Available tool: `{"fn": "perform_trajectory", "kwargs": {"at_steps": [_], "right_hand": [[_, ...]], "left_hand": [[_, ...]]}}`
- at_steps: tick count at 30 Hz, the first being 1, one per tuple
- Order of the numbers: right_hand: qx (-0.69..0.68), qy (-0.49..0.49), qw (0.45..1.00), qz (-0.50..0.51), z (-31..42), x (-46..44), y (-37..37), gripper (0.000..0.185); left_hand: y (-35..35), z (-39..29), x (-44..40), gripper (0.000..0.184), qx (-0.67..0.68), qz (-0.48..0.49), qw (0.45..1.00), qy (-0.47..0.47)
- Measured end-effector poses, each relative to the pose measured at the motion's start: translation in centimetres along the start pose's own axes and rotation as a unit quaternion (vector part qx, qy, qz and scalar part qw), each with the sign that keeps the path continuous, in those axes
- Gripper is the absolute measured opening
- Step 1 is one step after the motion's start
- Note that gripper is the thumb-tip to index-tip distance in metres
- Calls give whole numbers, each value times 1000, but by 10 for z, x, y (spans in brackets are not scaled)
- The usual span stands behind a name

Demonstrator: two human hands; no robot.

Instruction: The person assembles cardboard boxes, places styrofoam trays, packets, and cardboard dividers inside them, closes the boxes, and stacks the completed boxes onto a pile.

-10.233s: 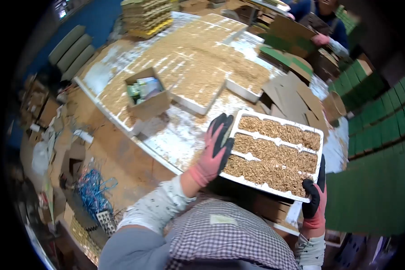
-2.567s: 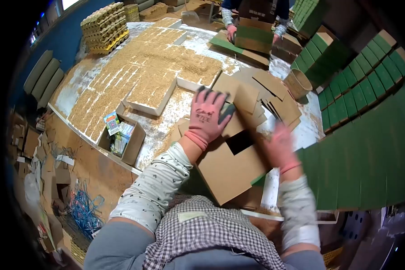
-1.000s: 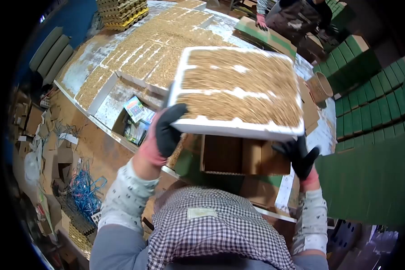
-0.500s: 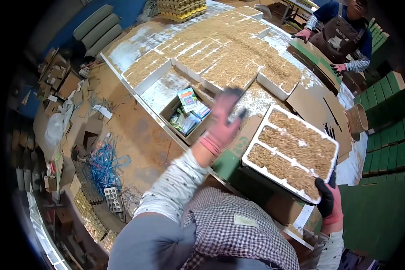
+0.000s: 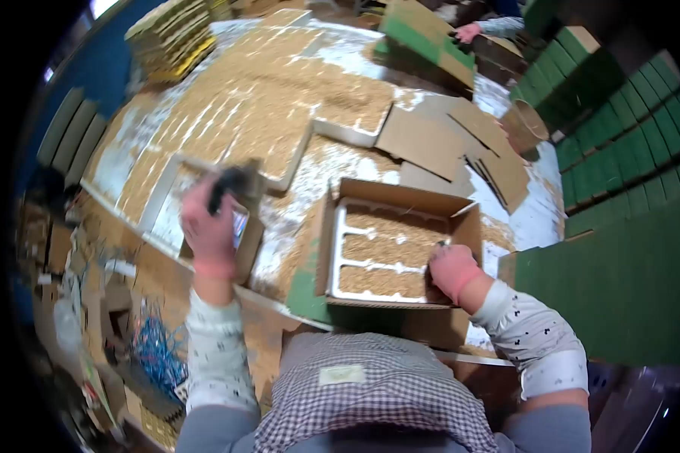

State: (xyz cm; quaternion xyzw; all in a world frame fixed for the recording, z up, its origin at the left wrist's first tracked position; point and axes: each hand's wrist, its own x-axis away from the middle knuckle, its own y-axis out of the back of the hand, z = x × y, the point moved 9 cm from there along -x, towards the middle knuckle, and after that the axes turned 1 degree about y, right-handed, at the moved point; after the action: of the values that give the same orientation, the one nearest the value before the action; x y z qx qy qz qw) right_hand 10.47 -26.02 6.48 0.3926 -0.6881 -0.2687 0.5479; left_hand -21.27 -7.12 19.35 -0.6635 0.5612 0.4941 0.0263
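Note:
A white tray [image 5: 389,266], filled with tan grain-like material and split by white ridges, sits inside an open cardboard box [image 5: 408,195]. My right hand [image 5: 456,273], in a pink glove with dark fingertips, is closed at the tray's right edge inside the box; its fingertips are partly hidden. To the left, my left hand [image 5: 210,223] hovers over a smaller cardboard box [image 5: 251,245]. Motion smears its dark-tipped fingers, and the hand covers most of what lies in that box. A bit of a printed packet [image 5: 239,225] shows beside it.
More filled trays [image 5: 257,106] cover the table's far side. Flat cardboard pieces [image 5: 423,143] lie beyond the box. Green boxes [image 5: 619,158] are stacked at right, near a round tan container [image 5: 523,124]. A co-worker's gloved hand [image 5: 467,32] touches a green-and-brown box [image 5: 427,41].
The tilted tray held by my right hand has gone down into the cardboard box. My left hand has moved left over the small box of packets. The view has turned right.

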Motion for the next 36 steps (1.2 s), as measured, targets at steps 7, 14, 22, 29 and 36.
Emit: {"fn": "perform_trajectory", "kwargs": {"at_steps": [7,14,22,29,36], "right_hand": [[-584,19,805,-101,-163,-67,98,51],[-211,-151,948,-185,-211,-246,-45,106],[-92,69,892,-438,-116,2,157,33],[-122,295,932,-171,42,72,31,23],[-246,11,931,-270,-92,103,62,30]], "left_hand": [[-125,-176,114,36,-12,568,774,-279],[-72,-119,45,89,13,471,880,-70],[-21,-134,25,72,165,162,968,-99],[-165,-164,154,53,-114,629,716,-283],[-72,-137,48,86,1,512,840,-183]]}}
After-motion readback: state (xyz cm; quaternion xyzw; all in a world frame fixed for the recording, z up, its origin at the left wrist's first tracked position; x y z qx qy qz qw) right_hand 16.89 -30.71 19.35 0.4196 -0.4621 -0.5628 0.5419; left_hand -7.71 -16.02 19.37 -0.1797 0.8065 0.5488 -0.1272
